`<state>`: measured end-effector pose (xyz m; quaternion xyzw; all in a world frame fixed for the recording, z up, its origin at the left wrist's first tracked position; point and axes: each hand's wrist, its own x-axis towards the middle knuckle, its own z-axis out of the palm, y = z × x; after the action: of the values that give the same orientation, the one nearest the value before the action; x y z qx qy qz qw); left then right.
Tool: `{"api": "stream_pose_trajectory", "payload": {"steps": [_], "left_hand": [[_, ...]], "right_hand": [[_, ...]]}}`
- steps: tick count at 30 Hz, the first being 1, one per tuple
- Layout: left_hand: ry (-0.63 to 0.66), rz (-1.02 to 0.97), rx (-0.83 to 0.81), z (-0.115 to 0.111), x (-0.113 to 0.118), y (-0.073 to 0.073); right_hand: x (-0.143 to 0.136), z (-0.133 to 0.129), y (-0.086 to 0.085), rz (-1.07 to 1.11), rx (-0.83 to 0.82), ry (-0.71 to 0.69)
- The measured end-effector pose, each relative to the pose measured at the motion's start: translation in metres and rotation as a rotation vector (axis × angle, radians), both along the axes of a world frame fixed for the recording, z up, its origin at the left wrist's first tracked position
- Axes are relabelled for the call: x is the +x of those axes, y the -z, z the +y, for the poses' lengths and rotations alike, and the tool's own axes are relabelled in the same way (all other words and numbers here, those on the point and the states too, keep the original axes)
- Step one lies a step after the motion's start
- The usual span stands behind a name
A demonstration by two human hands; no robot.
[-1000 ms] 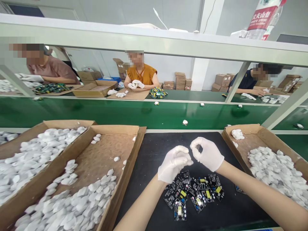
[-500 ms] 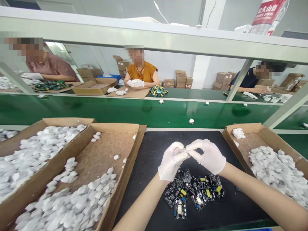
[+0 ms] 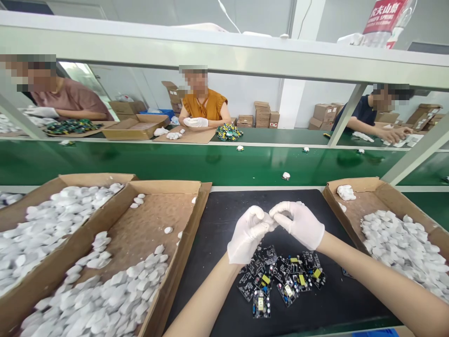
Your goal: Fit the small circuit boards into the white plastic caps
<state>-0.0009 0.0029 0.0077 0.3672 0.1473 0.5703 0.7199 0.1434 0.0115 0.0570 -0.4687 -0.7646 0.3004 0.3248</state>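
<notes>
I see my left hand (image 3: 247,234) in a white glove, with its fingers closed on a small pale piece (image 3: 269,220). My right hand (image 3: 300,225), gloved too, has its finger and thumb bent in at the other side of that piece; I can't tell if they pinch it too. The piece is up over the black mat (image 3: 217,224), between my 2 hands, and fingers hide much of it. Just below, on the mat, lies a bunch of black circuit boards (image 3: 260,303) with yellow, blue and white bits. To the left, a cardboard tray (image 3: 164,187) has many white lumps (image 3: 122,290) in it, and to the right a smaller-looking tray (image 3: 407,199) has more. Past the mat runs a green belt (image 3: 175,164) with a small white-topped part (image 3: 286,176) on it. On the far side, 3 people sit at work.
</notes>
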Motion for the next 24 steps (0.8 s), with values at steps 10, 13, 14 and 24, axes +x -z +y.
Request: {"api": "stream_pose_trajectory", "payload": {"steps": [10, 13, 14, 24], "left_hand": [[0.016, 0.112, -0.044, 0.0006, 0.0013, 0.0046], [0.029, 0.118, -0.040, -0.0027, 0.0023, 0.0016], [0.042, 0.118, -0.036, -0.0038, 0.0023, 0.0006], [0.082, 0.061, -0.029, -0.0060, 0.0035, -0.0002]], "right_hand": [[0.0029, -0.0016, -0.0006, -0.303, 0.474, -0.026], [0.0030, -0.0004, -0.0002, -0.404, 0.553, -0.001], [0.0029, 0.0003, 0.0002, -0.418, 0.558, 0.013], [-0.0005, -0.0008, 0.0044, -0.438, 0.594, 0.052]]}}
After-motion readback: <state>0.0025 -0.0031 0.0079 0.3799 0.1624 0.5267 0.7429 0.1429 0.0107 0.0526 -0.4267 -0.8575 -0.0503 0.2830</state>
